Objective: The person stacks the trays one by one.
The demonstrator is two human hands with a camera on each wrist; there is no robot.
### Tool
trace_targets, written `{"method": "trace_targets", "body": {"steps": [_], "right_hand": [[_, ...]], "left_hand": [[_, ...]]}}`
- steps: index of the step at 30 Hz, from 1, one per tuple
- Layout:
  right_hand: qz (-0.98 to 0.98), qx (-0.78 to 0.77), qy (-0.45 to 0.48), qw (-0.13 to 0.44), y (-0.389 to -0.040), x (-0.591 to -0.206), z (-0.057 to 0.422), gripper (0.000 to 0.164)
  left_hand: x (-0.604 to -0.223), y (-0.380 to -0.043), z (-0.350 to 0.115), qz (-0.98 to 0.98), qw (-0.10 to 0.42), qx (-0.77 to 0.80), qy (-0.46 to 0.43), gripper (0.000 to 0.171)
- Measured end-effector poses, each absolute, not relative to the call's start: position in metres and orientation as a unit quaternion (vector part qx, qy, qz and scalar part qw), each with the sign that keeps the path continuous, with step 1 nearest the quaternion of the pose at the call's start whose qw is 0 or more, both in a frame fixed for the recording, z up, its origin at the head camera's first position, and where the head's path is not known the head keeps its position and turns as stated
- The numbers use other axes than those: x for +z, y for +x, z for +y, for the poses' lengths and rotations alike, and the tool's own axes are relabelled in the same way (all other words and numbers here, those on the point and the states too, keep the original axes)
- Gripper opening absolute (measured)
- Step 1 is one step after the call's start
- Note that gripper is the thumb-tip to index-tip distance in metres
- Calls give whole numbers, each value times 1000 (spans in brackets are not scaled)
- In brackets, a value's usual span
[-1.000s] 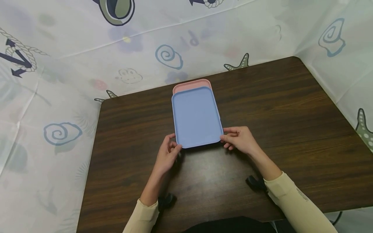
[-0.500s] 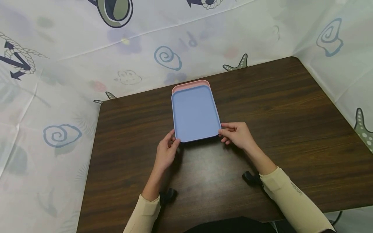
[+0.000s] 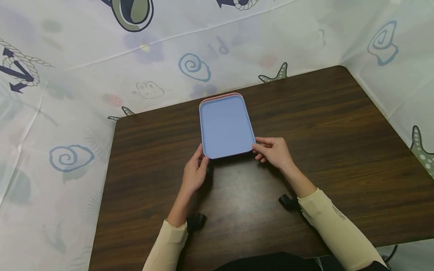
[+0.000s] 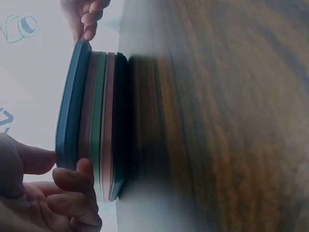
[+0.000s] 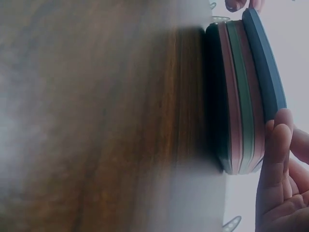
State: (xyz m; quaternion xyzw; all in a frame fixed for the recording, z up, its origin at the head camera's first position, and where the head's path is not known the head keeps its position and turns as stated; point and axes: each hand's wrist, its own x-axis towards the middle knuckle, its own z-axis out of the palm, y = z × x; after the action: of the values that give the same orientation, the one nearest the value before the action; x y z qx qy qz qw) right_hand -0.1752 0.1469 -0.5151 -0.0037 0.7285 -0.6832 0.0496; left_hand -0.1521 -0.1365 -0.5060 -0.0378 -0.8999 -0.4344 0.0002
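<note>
A blue rectangular tray (image 3: 227, 126) lies on top of a stack, almost in line with the pink tray (image 3: 220, 96) under it, whose rim shows as a thin strip at the far edge. My left hand (image 3: 195, 171) pinches the blue tray's near left corner between thumb and fingers. At the near right corner, my right hand (image 3: 275, 152) pinches the same tray. Below the upper pink tray, the wrist views show a green tray (image 5: 242, 92), another pink tray (image 4: 107, 125) and a dark layer (image 4: 120, 125) at the bottom.
The stack stands on a dark wood-grain table (image 3: 322, 113), close to its back edge. A pale patterned cloth (image 3: 237, 45) hangs behind and at the sides. Black straps with devices (image 3: 196, 222) sit at both wrists.
Both hands have pushed the blue tray away from the person, toward the back edge. It now covers most of the pink tray's strip that showed before.
</note>
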Motion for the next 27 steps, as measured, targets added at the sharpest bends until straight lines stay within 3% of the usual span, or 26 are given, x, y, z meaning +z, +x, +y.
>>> {"method": "trace_targets", "body": {"steps": [27], "right_hand": [[761,-648,2,14,-190,-517,143,39]], "left_hand": [[-514,-173,-139,-893,10,-447,-40,53]]}}
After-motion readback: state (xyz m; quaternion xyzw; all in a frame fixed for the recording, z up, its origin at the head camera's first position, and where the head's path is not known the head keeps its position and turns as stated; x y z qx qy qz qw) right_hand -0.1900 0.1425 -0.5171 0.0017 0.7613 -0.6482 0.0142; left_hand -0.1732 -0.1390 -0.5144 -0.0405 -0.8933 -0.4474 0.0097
